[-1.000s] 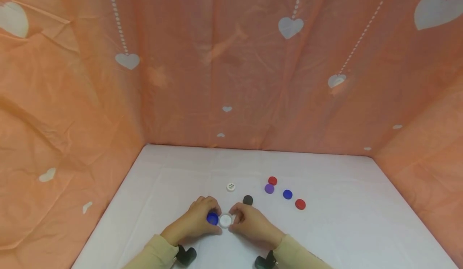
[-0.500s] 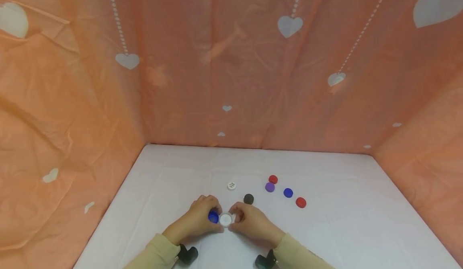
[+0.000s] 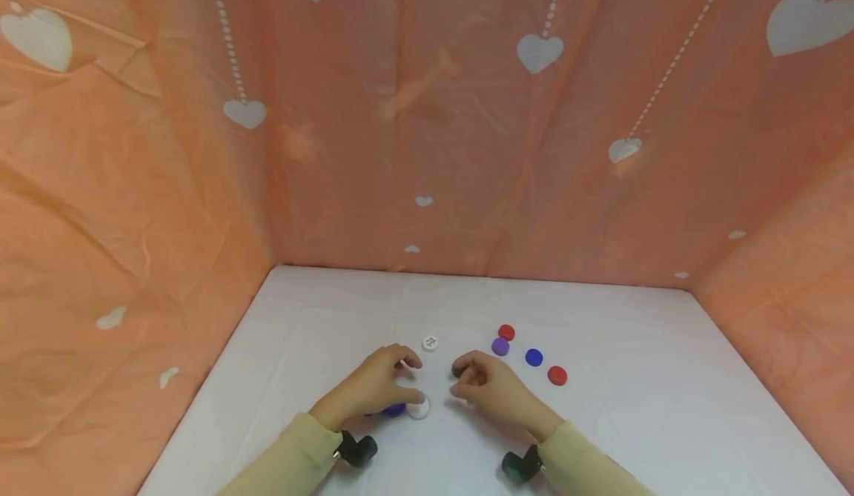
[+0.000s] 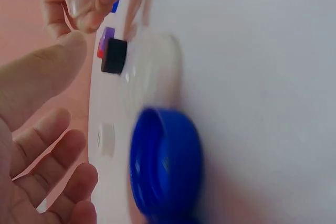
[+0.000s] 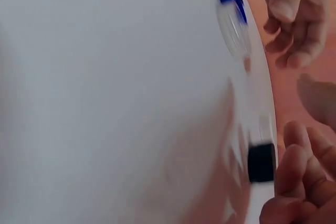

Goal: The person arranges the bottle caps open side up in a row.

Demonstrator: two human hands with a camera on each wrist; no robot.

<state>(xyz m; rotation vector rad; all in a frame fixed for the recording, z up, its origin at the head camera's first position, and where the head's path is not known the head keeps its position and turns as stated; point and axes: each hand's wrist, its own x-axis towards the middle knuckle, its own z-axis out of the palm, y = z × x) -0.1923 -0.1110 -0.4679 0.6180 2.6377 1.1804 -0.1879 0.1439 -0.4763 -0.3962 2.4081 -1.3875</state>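
Blue cap (image 3: 395, 410) lies hollow side up on the white table (image 3: 634, 422), partly hidden by the left hand in the head view, with a round white cap (image 3: 419, 409) just beside it; whether the two touch, I cannot tell. Over them hangs the left hand (image 3: 376, 383), its thumb and fingers spread apart and holding nothing. Facing it, the right hand (image 3: 495, 392) has loosely bent fingers, thumb apart from them, close to a black cap (image 5: 261, 162); contact there is unclear. Farther off sit a red cap (image 3: 557, 376), a second blue one (image 3: 534, 357), a purple cap (image 3: 500, 346), a patterned white disc (image 3: 430, 343) and another red cap (image 3: 506, 332), all before an orange cloth (image 3: 460, 147) printed with hearts.
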